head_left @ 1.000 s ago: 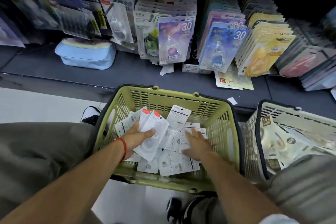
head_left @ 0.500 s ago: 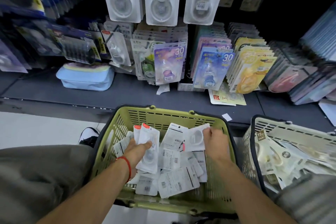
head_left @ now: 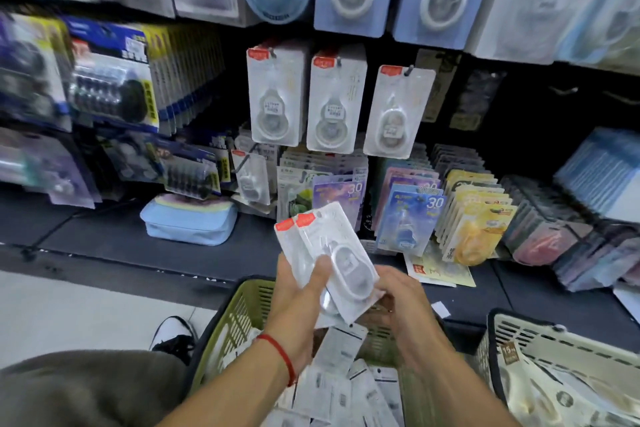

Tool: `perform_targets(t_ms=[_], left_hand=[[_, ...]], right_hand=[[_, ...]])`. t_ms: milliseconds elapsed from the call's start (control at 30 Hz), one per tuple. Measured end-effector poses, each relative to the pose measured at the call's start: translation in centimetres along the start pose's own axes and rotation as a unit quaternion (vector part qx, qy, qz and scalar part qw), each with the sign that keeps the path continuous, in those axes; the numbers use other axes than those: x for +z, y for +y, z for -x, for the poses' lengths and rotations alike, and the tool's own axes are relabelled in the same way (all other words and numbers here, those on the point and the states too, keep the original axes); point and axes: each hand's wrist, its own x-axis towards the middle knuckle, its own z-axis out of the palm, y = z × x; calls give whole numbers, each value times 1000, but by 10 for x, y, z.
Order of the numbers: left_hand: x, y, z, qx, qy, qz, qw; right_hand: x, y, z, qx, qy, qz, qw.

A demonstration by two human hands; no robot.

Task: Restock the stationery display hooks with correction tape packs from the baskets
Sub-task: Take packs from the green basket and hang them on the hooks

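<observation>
Correction tape packs [head_left: 325,253] have come up out of the green basket [head_left: 242,308], pinched in my left hand [head_left: 298,302] and right hand [head_left: 401,305], ready for hanging.

Open air at frame centre, hooks crowded above

Three hanging packs [head_left: 334,99] fill the centre hooks; standing card stacks [head_left: 474,215] crowd the shelf [head_left: 114,236] at right, a blue pouch [head_left: 188,222] sits left, bare shelf lies between.

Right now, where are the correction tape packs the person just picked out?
In the head view, centre frame, the correction tape packs are gripped by the left hand, with the right hand at their lower edge, above the green basket.
</observation>
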Motion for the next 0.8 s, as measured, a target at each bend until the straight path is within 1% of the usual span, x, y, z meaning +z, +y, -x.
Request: perform_targets(t_ms=[100,167,233,267,333,400,467,533,700,800], left_hand=[[14,35,-15,53,-50,-34,997],[24,59,-29,87,-88,-58,991],[31,85,-44,128,-120,-91,980],[33,97,-51,157,-126,-116,973],[35,117,-62,219,-113,-178,953],[33,129,-71,269,-73,-218,935],[30,130,-79,298,-33,-234,925],[29,127,-84,296,-16,-237,925],[30,126,-88,289,-30,-220,931],[27,130,-89,286,-22,-201,937]], right_hand=[[-8,-44,-7,-42,-58,88,994],[-10,-75,-13,-78,-90,113,986],[-10,-103,-22,-133,-95,125,979],[-10,-115,-28,-158,-84,120,977],[-10,-132,-39,-201,-39,89,975],[-10,-143,-49,-240,19,73,968],[-9,-149,-58,-273,69,79,956],[-5,-151,-67,-290,98,79,949],[1,-152,-75,-293,122,53,947],[3,-153,-75,-308,135,45,941]])
